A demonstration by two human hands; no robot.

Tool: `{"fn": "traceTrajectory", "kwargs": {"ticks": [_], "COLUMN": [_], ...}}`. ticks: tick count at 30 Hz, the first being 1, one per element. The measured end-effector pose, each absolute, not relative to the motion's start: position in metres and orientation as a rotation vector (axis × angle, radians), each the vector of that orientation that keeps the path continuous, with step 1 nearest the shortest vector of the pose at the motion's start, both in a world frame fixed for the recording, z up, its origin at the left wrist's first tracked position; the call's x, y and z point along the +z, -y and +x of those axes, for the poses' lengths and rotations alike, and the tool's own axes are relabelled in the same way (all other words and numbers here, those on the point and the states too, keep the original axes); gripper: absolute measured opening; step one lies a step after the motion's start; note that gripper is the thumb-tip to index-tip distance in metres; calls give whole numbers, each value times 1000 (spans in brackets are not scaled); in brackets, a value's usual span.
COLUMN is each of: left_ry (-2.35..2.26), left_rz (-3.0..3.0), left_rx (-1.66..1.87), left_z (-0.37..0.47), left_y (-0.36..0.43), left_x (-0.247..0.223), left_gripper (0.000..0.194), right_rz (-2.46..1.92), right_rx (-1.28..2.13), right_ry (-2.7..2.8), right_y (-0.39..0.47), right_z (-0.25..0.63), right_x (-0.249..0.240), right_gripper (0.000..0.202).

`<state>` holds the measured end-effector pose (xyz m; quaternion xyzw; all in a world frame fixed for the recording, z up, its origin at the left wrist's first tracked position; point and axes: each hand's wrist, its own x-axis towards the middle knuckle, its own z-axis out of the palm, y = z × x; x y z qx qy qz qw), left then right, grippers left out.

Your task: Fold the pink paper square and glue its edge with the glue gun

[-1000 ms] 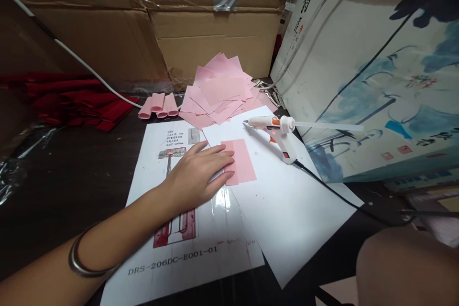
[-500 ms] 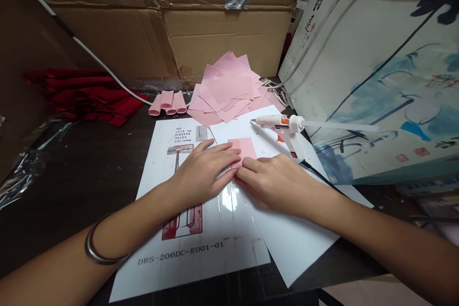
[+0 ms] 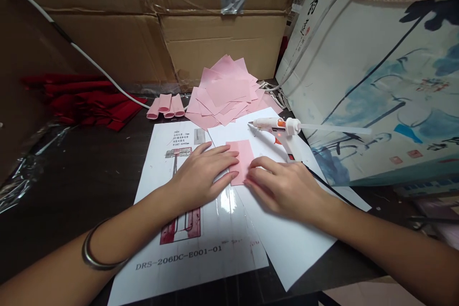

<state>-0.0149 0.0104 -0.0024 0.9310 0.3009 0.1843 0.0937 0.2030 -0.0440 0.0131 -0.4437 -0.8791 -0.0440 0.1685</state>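
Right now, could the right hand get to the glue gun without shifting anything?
Probably yes: the right hand rests on the pink sheet, and the glue gun stands just beyond it with bare white paper between.

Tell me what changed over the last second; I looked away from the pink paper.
The right hand came in from the lower right and now rests its fingertips on the small pink paper rectangle. The left hand stayed flat on its left edge. The white glue gun and the pile of pink paper squares stayed put.

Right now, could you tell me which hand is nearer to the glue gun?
Right. The right hand lies just below the glue gun; the left hand rests farther left.
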Motion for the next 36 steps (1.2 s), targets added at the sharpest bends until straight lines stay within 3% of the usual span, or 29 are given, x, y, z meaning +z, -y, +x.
{"fn": "traceTrajectory", "kwargs": {"ticks": [15,36], "left_ry": [-868,-818], "left_rz": [2817,2891], "left_rx": [426,516], "left_z": [-12,-14], "left_y": [-11,-14], "left_x": [0,-2], "left_gripper": [41,37], "right_rz": [-1423,-1659], "right_rx": [18,-12], "right_ry": [2609,2577], "right_y": [47,39], "right_z": [214,203], "right_x": [18,19], "right_gripper": [34,43]}}
